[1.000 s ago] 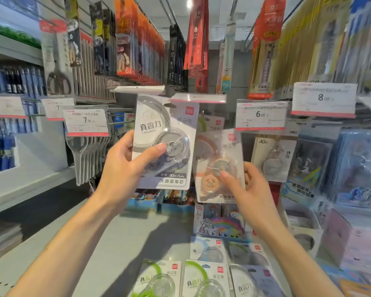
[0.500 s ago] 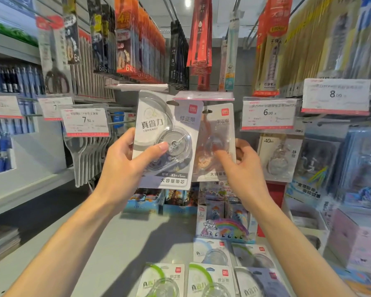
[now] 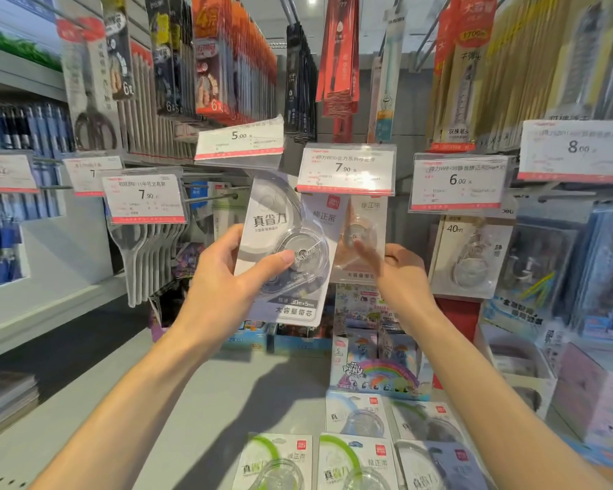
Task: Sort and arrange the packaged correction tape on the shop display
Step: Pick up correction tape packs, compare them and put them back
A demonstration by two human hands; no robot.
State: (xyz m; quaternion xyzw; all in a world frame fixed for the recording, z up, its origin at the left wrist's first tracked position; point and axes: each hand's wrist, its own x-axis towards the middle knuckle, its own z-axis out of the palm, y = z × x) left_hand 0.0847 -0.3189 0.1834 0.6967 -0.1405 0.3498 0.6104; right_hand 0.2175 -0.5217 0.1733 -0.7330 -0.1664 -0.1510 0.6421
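Note:
My left hand (image 3: 223, 284) grips a grey-and-white correction tape pack (image 3: 280, 221), upright at chest height, thumb across its clear blister. Just right of it, partly behind, a peach correction tape pack (image 3: 363, 221) hangs with its top hidden behind the 7.90 price tag (image 3: 345, 168). My right hand (image 3: 404, 277) pinches that pack's lower right part, thumb on its front; the fingers are blurred. Several more packs lie flat on the shelf below: two green ones (image 3: 276, 461) (image 3: 351, 461) and bluish ones (image 3: 439, 465) (image 3: 358, 415).
A 40 m tape pack (image 3: 471, 256) hangs under the 6.00 tag (image 3: 457, 182). A bare hook (image 3: 213, 198) juts out left of my packs. A rainbow pony box (image 3: 379, 376) stands on the grey shelf (image 3: 227, 401). Scissors hang at left, boxed goods at right.
My right hand has lifted the peach pack from low beside the grey pack up under the 7.90 tag. My left hand has kept the grey pack nearly still.

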